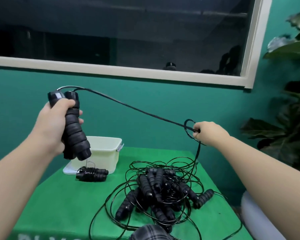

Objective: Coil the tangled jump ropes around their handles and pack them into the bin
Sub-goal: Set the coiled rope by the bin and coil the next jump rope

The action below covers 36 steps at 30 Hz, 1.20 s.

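Here the left hand (55,118) grips paired handles (74,125), right hand (206,131) pinching their rope (137,110).

The paired handles (73,125) raised at ten o'clock look like ribbed matt black foam, capped in harder, slightly glossy plastic. The cord (137,110) running off them is thin, smooth and shiny, like coated wire. The bin (107,153) is pale, semi-glossy plastic. A green matt cloth (62,205) with a fine weave covers the worktop. At six o'clock sits plaid woven fabric (151,232)
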Available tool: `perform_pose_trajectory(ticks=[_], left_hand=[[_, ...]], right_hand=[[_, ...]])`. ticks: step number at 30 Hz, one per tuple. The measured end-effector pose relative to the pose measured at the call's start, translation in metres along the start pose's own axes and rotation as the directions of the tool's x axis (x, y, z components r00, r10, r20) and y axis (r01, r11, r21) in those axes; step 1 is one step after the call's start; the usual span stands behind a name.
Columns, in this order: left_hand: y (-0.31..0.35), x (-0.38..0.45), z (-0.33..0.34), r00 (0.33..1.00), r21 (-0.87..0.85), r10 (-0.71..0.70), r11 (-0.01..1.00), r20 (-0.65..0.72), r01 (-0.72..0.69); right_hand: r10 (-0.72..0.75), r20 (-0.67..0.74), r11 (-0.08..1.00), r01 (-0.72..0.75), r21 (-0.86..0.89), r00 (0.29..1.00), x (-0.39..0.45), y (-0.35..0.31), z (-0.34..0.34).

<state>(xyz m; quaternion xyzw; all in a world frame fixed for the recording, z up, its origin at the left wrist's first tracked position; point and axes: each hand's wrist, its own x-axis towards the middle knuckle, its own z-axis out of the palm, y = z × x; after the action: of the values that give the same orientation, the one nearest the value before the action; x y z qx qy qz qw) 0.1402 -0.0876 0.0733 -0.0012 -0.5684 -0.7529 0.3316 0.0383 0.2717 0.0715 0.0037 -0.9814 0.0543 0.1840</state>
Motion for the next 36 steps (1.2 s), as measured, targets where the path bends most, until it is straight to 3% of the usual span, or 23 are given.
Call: perform_pose_trajectory(ticks=[6,10,14,19,21,24,29,34,36], left_hand=[[-0.003,-0.026,0.013,0.991,0.007,-0.133,0.991,0.020,0.133],[-0.003,-0.055,0.036,0.954,0.066,-0.220,0.975,0.205,0.211],[0.006,-0.085,0.060,0.869,0.048,-0.280,0.957,0.408,0.286],[0.024,-0.102,0.077,0.801,-0.046,-0.219,0.955,0.557,0.293],[0.031,-0.104,0.080,0.776,-0.038,-0.208,0.958,0.595,0.285],[0.038,-0.103,0.081,0.772,-0.078,-0.189,0.953,0.607,0.294],[0.048,-0.097,0.075,0.777,-0.183,-0.163,0.923,0.608,0.338],[0.054,-0.090,0.066,0.864,-0.192,-0.079,0.961,0.498,0.199],[0.056,-0.087,0.062,0.873,-0.218,-0.064,0.957,0.484,0.191]], right_hand=[[-0.109,0.083,0.993,0.104,0.056,0.991,-0.015,-0.020,-0.028],[-0.237,0.081,0.957,0.218,0.191,0.968,-0.039,-0.057,-0.056],[-0.314,0.053,0.911,0.286,0.296,0.948,-0.062,-0.089,-0.078],[-0.419,0.072,0.894,0.397,0.206,0.905,-0.078,-0.117,-0.087],[-0.471,0.117,0.864,0.431,0.260,0.874,-0.084,-0.125,-0.086],[-0.513,0.121,0.814,0.436,0.385,0.850,-0.092,-0.126,-0.087],[-0.636,0.010,0.746,0.611,0.265,0.772,-0.097,-0.128,-0.077],[-0.548,-0.049,0.800,0.540,0.262,0.835,-0.080,-0.110,-0.055],[-0.431,-0.127,0.846,0.449,0.286,0.893,-0.076,-0.104,-0.042]])
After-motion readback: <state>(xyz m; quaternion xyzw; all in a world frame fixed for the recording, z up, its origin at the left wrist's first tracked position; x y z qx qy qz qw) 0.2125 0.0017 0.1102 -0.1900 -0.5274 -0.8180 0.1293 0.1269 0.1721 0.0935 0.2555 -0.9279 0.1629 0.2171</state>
